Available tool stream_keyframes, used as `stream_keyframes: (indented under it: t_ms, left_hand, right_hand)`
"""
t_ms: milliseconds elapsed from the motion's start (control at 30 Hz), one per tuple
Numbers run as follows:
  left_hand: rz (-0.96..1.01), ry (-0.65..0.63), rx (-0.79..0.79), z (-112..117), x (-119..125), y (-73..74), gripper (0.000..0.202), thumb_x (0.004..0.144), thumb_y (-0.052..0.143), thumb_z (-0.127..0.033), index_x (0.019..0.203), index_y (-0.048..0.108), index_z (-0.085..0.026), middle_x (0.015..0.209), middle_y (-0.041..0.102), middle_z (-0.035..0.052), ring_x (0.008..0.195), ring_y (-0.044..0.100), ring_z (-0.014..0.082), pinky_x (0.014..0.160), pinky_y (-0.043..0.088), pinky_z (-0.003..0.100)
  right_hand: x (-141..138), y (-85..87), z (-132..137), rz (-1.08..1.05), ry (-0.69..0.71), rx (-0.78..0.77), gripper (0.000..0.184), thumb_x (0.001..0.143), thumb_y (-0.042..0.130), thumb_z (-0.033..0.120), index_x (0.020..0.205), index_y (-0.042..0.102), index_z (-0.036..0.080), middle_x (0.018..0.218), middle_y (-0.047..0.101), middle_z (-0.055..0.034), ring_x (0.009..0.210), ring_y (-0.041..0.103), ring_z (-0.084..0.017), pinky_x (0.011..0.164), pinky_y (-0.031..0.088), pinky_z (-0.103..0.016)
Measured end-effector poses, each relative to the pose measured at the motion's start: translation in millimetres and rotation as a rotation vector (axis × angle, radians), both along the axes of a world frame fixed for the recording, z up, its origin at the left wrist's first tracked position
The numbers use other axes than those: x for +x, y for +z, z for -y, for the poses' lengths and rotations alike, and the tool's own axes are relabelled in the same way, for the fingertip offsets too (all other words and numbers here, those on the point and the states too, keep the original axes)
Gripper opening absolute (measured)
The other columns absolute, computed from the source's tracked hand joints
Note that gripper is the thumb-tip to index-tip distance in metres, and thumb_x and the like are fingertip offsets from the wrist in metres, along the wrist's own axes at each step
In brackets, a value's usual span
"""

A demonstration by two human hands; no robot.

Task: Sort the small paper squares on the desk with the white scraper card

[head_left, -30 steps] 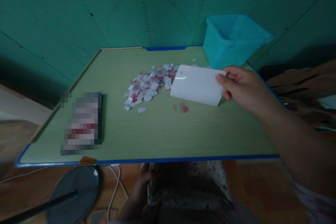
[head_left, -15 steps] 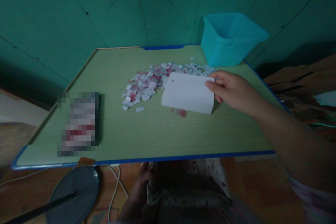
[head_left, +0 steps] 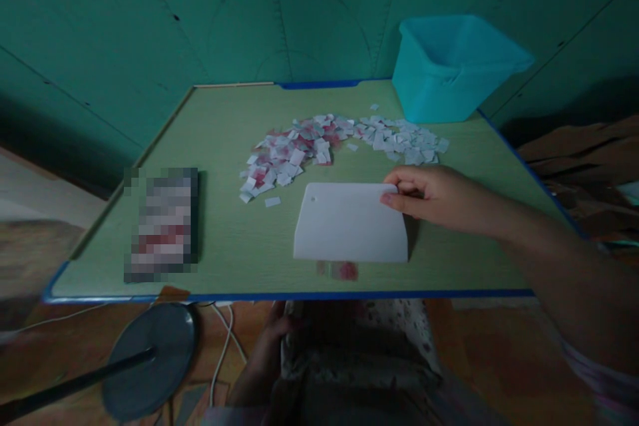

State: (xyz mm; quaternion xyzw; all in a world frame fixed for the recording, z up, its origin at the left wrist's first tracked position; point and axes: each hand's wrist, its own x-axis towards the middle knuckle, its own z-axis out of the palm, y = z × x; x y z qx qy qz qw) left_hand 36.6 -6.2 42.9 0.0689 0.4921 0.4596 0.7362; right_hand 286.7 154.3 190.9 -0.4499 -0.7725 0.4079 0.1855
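Observation:
My right hand (head_left: 419, 196) grips the upper right corner of a white dough scraper (head_left: 349, 223), a flat plate with a small hole at its upper left. The scraper stands tilted over the table, its long edge towards me. Just in front of that edge lie some reddish paper scraps (head_left: 347, 271). Beyond it, a curved heap of small white and pink paper scraps (head_left: 309, 140) spreads on the table. Below the table's front edge, my left hand (head_left: 277, 333) is closed on the side of a dark, patterned cloth (head_left: 409, 329); its fingers are partly in shadow.
A turquoise bin (head_left: 444, 86) stands at the table's back right corner. On the left of the green table (head_left: 219, 246) lies a blurred-out flat item (head_left: 167, 226). Below left are a round grey base (head_left: 150, 366) with a pole and white cables (head_left: 227, 336). Behind rises a green wall (head_left: 224, 26).
My right hand has drawn the scraper towards me, away from the heap, nearer the front edge. The reddish scraps have come along ahead of it. My left hand stays by the cloth.

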Motion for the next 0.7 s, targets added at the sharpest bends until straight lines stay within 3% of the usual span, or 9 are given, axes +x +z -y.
stream_keyframes:
  t_ms: [167, 367, 533, 700]
  left_hand:
    - [0.026, -0.007, 0.041, -0.5, 2.4, 2.6, 0.041, 0.05, 0.058, -0.011, 0.088, 0.065, -0.026, 0.073, 0.071, -0.0021, 0.09, 0.061, 0.0232, 0.079, 0.045, 0.032]
    - [0.003, -0.037, 0.044, -3.5, -3.0, -6.0, 0.04, 0.047, 0.057, -0.007, 0.082, 0.066, -0.025, 0.067, 0.07, -0.0019, 0.078, 0.063, 0.0221, 0.068, 0.049, 0.029]
    - [-0.03, -0.051, 0.008, -4.6, -4.5, -6.3, 0.036, 0.044, 0.061, -0.008, 0.076, 0.067, -0.025, 0.056, 0.067, -0.0056, 0.067, 0.064, 0.0177, 0.059, 0.047, 0.023]
    - [-0.065, -0.007, 0.051, -2.7, -1.8, -6.2, 0.038, 0.048, 0.057, -0.007, 0.081, 0.066, -0.025, 0.056, 0.067, -0.0061, 0.066, 0.064, 0.0165, 0.061, 0.047, 0.023]
  right_hand:
    - [-1.0, 6.7, 4.0, 0.082, 0.078, -0.085, 0.02, 0.075, 0.05, 0.039, 0.075, 0.052, 0.019, 0.062, 0.053, 0.0033, 0.055, 0.047, -0.009, 0.048, 0.032, -0.021]
    - [-0.4, 13.1, 7.2, 0.158, 0.146, -0.174, 0.029, 0.076, 0.046, 0.047, 0.074, 0.05, 0.018, 0.06, 0.05, 0.0033, 0.053, 0.043, -0.008, 0.048, 0.029, -0.022]
    - [0.8, 13.5, 9.2, 0.135, 0.175, -0.265, 0.028, 0.078, 0.045, 0.046, 0.074, 0.048, 0.018, 0.06, 0.054, 0.0025, 0.052, 0.048, -0.008, 0.047, 0.031, -0.022]
    - [0.2, 15.9, 12.1, 0.086, 0.171, -0.319, 0.029, 0.079, 0.043, 0.046, 0.075, 0.047, 0.019, 0.06, 0.056, 0.0018, 0.053, 0.051, -0.008, 0.046, 0.034, -0.021]
